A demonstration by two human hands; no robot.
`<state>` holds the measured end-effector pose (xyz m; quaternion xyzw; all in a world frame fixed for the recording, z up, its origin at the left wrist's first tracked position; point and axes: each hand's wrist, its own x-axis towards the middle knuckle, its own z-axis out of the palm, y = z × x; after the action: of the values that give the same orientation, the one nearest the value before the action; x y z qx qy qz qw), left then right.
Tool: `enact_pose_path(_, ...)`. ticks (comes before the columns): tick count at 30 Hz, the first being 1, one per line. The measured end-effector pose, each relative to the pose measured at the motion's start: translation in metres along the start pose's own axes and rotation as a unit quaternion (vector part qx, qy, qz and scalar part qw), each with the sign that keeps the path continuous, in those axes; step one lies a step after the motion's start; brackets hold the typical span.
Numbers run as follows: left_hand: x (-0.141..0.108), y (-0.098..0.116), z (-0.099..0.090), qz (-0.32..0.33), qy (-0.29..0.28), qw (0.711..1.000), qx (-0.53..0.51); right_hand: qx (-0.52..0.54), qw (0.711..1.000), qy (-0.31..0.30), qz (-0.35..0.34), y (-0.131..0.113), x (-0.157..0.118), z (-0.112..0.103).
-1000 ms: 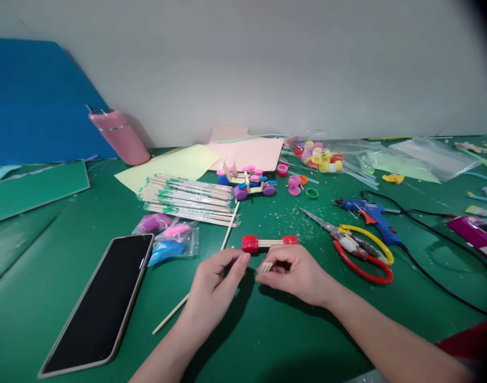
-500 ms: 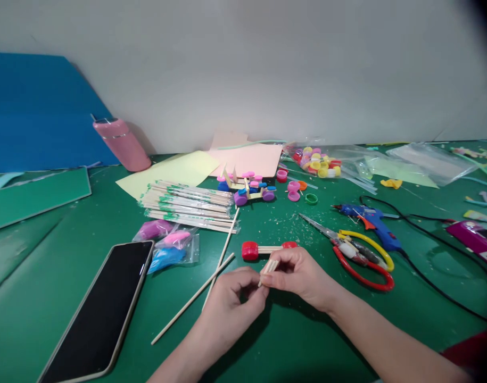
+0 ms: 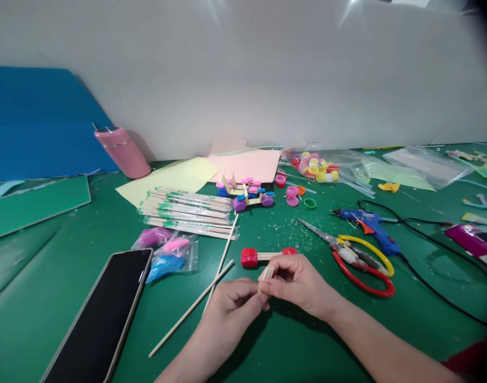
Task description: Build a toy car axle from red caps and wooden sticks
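My left hand (image 3: 235, 306) and my right hand (image 3: 297, 282) meet in front of me, fingertips pinched around a small bundle of short wooden sticks (image 3: 268, 273). Most of the bundle is hidden by my fingers. Just beyond my right hand lies a piece with red clay ends (image 3: 249, 257) joined by thin sticks. Two long wooden sticks (image 3: 191, 308) lie crossed to the left of my left hand. Farther back stand small model cars (image 3: 253, 197) with purple and blue wheels. Several wrapped chopsticks (image 3: 187, 210) are piled left of them.
A phone (image 3: 99, 319) and clay packets (image 3: 167, 255) lie at left. Pliers with red and yellow handles (image 3: 351, 255), a blue glue gun (image 3: 371, 226) and its black cord are at right. Bottle caps (image 3: 292, 201), a bag of caps (image 3: 315, 166) and a pink bottle (image 3: 123, 151) stand farther back.
The camera view has tilted slightly upward, so the scene sits lower. Both hands keep hold of the stick bundle, with less of it showing above the fingers.
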<state>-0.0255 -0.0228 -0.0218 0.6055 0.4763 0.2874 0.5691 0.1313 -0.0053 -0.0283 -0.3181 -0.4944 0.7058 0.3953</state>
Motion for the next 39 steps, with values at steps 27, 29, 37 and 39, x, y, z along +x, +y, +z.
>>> enact_pose_path(27,-0.002,0.001,0.007,-0.101,-0.029,0.947,-0.303,-0.014,0.996,0.068,0.056,-0.003,0.002,0.001)
enact_pose_path(29,-0.002,0.003,0.007,-0.083,-0.026,0.954,-0.288,-0.016,0.997,0.055,0.055,-0.004,0.002,0.002)
enact_pose_path(37,-0.002,0.015,0.008,-0.069,0.004,0.972,-0.225,-0.075,0.996,0.042,0.025,-0.014,-0.002,0.006)
enact_pose_path(39,-0.001,0.017,0.009,-0.064,0.019,0.972,-0.227,-0.142,0.988,0.052,-0.008,-0.019,-0.004,0.006)
